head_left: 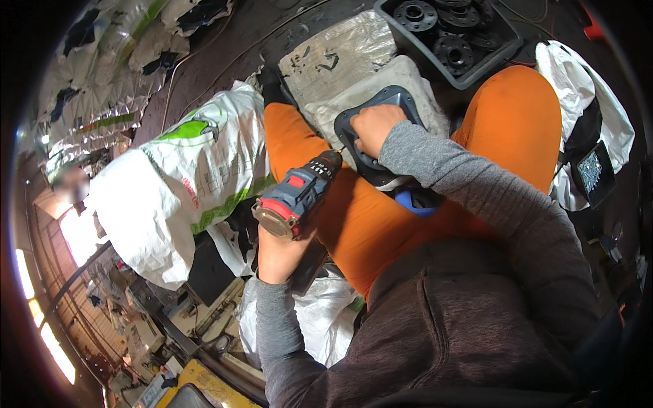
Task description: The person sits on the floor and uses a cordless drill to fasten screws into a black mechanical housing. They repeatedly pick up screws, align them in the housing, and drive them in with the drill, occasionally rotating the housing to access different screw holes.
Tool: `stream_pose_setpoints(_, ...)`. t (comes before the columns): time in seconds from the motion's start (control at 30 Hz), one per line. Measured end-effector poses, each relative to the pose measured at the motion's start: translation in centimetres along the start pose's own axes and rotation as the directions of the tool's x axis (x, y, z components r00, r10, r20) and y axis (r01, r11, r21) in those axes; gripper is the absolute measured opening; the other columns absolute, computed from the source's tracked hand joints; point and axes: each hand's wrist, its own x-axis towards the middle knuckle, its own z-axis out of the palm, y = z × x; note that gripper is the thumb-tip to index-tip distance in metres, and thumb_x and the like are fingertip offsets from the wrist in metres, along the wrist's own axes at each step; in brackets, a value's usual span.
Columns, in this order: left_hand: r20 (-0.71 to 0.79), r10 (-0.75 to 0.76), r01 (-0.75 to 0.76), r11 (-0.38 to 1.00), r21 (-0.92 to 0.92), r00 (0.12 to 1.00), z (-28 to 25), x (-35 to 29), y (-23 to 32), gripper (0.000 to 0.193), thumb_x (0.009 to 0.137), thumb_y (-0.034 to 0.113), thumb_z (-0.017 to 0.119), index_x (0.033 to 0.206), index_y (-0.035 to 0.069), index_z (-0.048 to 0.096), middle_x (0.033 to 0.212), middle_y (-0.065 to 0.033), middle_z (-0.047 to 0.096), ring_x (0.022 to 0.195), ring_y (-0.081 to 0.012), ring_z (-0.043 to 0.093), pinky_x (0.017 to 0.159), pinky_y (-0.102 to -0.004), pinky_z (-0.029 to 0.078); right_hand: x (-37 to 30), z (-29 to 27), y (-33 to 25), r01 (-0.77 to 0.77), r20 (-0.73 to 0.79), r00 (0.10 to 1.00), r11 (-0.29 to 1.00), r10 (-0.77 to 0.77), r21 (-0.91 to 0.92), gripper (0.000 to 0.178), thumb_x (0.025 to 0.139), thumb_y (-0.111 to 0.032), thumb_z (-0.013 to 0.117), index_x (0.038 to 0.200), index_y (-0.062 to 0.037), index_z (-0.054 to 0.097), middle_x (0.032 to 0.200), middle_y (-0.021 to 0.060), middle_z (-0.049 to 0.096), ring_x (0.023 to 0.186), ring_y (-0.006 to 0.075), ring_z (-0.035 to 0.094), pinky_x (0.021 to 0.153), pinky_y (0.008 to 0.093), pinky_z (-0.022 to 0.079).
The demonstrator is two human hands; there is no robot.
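My left hand (284, 255) is closed around the grip of a blue, red and black cordless drill (296, 197). The drill's gold-coloured bit points at the left rim of a dark rounded-square flanged part (411, 102), which has holes along its edge. My right hand (378, 129) is balled over that part. Its fingertips are turned down, so what they hold, if anything, is hidden. The part lies tilted between my orange-trousered legs, partly over a pale cloth-like cover (408, 73). A blue object (416, 204) shows below it, near my lap.
A grey bin (462, 80) of round black flanged discs stands at the far right. White sacks (197, 156) lie at my left. On my right, a dark tray of small screws (594, 173) rests by another white bag (571, 75). Another person (71, 183) appears at the far left.
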Motion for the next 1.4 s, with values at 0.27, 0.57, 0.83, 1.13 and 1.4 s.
stream_pose_setpoints(0.27, -0.057, 0.115, -0.113, 0.993, 0.035, 0.992, 0.4, -0.3, 0.3, 0.032, 0.079, -0.001, 0.069, 0.111, 0.001, 0.066, 0.103, -0.0076, 0.069, 0.094, -0.0177, 0.066, 0.083, -0.0322, 0.052, 1.5, 0.6, 2.7, 0.066, -0.100, 0.994, 0.947, -0.036, 0.315, 0.017, 0.077, -0.020, 0.067, 0.082, -0.0034, 0.069, 0.079, 0.0150, 0.069, 0.074, 0.0315, 0.068, 0.071, 0.0403, 0.054)
stream_pose_setpoints(0.57, 0.054, 0.090, -0.088, 0.995, -0.037, 0.994, 1.0, 2.2, 0.7, 0.033, 0.078, -0.003, 0.067, 0.111, 0.001, 0.065, 0.102, -0.0073, 0.069, 0.094, -0.0167, 0.066, 0.083, -0.0315, 0.052, -2.8, 6.0, 9.4, -0.133, -0.026, 0.854, 0.268, 0.519, 0.954, 0.038, 0.084, -0.037, 0.070, 0.106, -0.0062, 0.072, 0.098, 0.0145, 0.071, 0.093, 0.0219, 0.066, 0.088, 0.0320, 0.049)
stream_pose_setpoints(0.83, 0.112, 0.025, -0.029, 0.999, 0.031, 0.993, 1.2, 3.7, 1.4, 0.036, 0.078, -0.004, 0.065, 0.113, -0.001, 0.063, 0.104, -0.0078, 0.069, 0.096, -0.0170, 0.065, 0.085, -0.0313, 0.051, -3.8, 2.7, 7.1, -0.362, 0.172, 0.911, 0.527, 0.374, 0.769, 0.044, 0.081, -0.048, 0.070, 0.093, -0.0062, 0.072, 0.094, 0.0134, 0.071, 0.093, 0.0264, 0.066, 0.086, 0.0367, 0.050)
stream_pose_setpoints(1.13, 0.285, 0.013, -0.104, 0.946, 0.306, 0.958, -0.7, 5.8, 3.6, 0.056, 0.072, 0.011, 0.075, 0.125, 0.008, 0.059, 0.107, -0.0145, 0.069, 0.096, -0.0310, 0.067, 0.083, -0.0359, 0.052, -3.8, 2.7, 6.8, -0.305, 0.075, 0.918, 0.572, 0.390, 0.761, 0.036, 0.081, -0.041, 0.074, 0.084, -0.0048, 0.070, 0.079, 0.0115, 0.069, 0.075, 0.0223, 0.066, 0.072, 0.0344, 0.051)
stream_pose_setpoints(1.4, 0.435, -0.015, -0.259, 0.783, 0.565, 0.901, -1.9, 9.6, 8.4, 0.072, 0.066, 0.015, 0.080, 0.133, 0.021, 0.054, 0.108, -0.0087, 0.069, 0.088, -0.0316, 0.068, 0.076, -0.0386, 0.055, -3.7, 2.8, 6.6, -0.282, 0.042, 0.923, 0.600, 0.382, 0.749, 0.037, 0.083, -0.041, 0.071, 0.085, -0.0043, 0.070, 0.080, 0.0129, 0.069, 0.077, 0.0253, 0.067, 0.073, 0.0368, 0.051)
